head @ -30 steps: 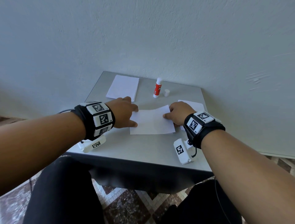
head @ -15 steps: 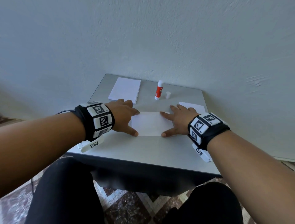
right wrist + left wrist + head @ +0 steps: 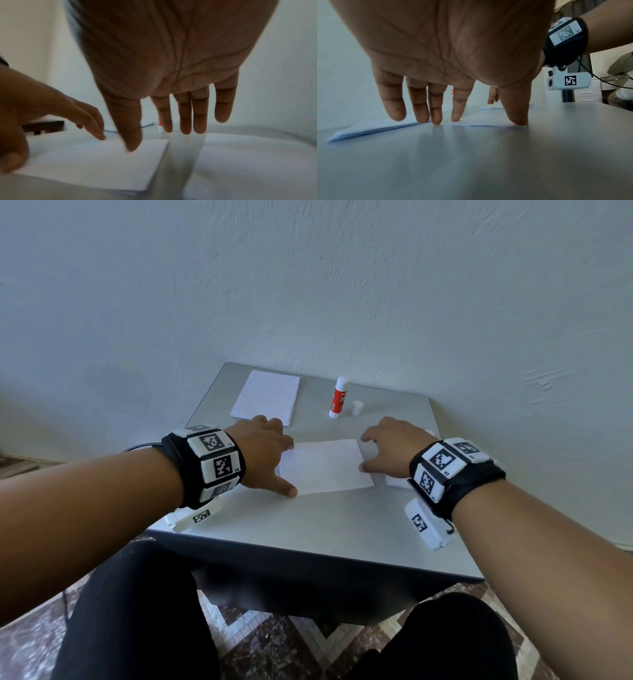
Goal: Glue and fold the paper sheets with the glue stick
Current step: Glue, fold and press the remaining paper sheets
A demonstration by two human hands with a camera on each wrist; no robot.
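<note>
A folded white sheet (image 3: 325, 465) lies flat in the middle of the grey table (image 3: 308, 529). My left hand (image 3: 267, 457) presses its left edge with straight fingers (image 3: 436, 115) and thumb (image 3: 515, 116) on the sheet (image 3: 479, 122). My right hand (image 3: 383, 450) is at the sheet's right edge, fingers (image 3: 187, 121) straight and raised, thumb (image 3: 132, 135) just over the sheet (image 3: 96, 162). The red and white glue stick (image 3: 338, 397) stands uncapped at the back, its white cap (image 3: 357, 407) beside it.
A stack of white sheets (image 3: 265, 397) lies at the back left, next to my left hand. More white paper (image 3: 248, 155) lies under my right hand and wrist. The wall runs close behind the table. My knees are under the near edge.
My right hand laid the sheet's right half over, pressed it flat, then slid right to the sheet's edge and lifted its fingers. My left hand stayed on the left edge.
</note>
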